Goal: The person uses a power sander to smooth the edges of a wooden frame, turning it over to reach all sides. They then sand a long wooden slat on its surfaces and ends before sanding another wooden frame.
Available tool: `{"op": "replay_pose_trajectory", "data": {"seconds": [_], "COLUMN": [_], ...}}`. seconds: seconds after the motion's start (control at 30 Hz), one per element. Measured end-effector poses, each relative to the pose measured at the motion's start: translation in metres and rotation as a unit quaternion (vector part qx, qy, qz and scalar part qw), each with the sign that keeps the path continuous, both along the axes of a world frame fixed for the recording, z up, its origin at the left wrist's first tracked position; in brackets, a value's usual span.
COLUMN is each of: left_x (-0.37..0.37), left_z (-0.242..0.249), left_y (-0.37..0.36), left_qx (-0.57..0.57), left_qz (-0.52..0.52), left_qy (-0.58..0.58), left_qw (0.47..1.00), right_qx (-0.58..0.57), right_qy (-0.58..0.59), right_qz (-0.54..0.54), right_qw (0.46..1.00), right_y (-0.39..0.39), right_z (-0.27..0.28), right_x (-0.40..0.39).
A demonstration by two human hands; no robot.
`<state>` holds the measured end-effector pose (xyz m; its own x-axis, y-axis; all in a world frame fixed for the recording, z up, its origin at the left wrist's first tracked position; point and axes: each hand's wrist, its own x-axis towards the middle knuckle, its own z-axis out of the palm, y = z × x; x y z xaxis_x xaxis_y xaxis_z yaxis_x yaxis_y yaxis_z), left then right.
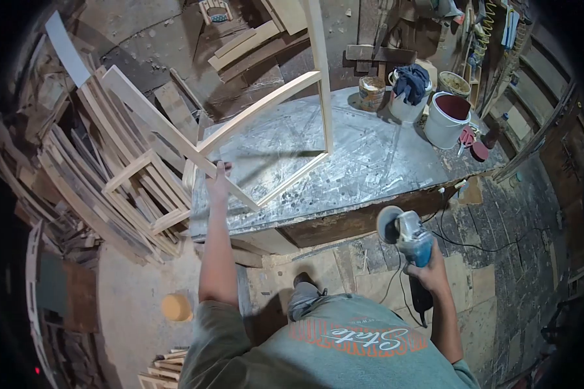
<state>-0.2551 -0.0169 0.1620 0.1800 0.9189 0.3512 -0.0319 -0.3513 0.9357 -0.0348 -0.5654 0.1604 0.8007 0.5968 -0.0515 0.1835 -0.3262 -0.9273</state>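
Note:
A large light wooden frame [259, 111] stands tilted on the grey, stained workbench [370, 162]. My left hand [219, 183] grips the lower left rail of the frame, its fingers wrapped round the wood. On the right, in front of the bench edge, my right hand [431, 267] is closed round a blue and silver angle grinder [414, 241]. The grinder's round disc faces left, towards the bench, and touches nothing. A dark cord hangs below the tool.
Stacked wooden strips and small frames [146, 188] lean at the left. White buckets [447, 120], a tin [372, 94] and red scissors [466, 137] stand or lie at the bench's right end. A cord [480, 249] crosses the floor. A yellow object [176, 307] sits lower left.

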Motion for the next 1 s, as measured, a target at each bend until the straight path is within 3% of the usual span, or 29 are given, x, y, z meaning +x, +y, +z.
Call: {"op": "replay_pose_trajectory", "data": {"seconds": [0.07,0.27,0.37,0.5,0.6,0.77,0.87,1.0], "left_x": [0.003,0.02,0.019,0.0,-0.01,-0.022,-0.012,-0.002], "left_z": [-0.016,0.007,-0.008,-0.054,-0.06,-0.092,-0.065,0.018], "left_y": [0.023,0.048,0.066,0.074,0.059,0.081,0.085,0.081], "left_qx": [-0.055,-0.144,-0.176,-0.253,-0.315,-0.404,-0.397,-0.326], "left_qz": [-0.017,0.04,0.062,0.132,0.17,0.132,0.098,-0.05], "left_qy": [-0.015,-0.107,-0.128,-0.151,-0.158,-0.267,-0.315,-0.309], "left_qw": [0.998,0.983,0.974,0.946,0.92,0.865,0.856,0.892], "right_qx": [0.0,0.044,0.077,0.079,0.077,0.047,0.052,0.04], "right_qy": [0.016,0.135,0.062,0.075,0.068,0.085,0.124,0.122], "right_qz": [-0.032,-0.126,-0.157,-0.178,-0.186,-0.191,-0.171,-0.172], "right_qw": [0.999,0.982,0.983,0.978,0.977,0.977,0.976,0.977], "right_y": [0.002,0.026,0.045,0.064,0.072,0.086,0.088,0.088], "right_z": [-0.005,-0.006,-0.007,-0.001,-0.006,0.002,0.009,0.013], "right_x": [0.0,-0.015,-0.024,-0.035,-0.038,-0.045,-0.041,-0.037]}}
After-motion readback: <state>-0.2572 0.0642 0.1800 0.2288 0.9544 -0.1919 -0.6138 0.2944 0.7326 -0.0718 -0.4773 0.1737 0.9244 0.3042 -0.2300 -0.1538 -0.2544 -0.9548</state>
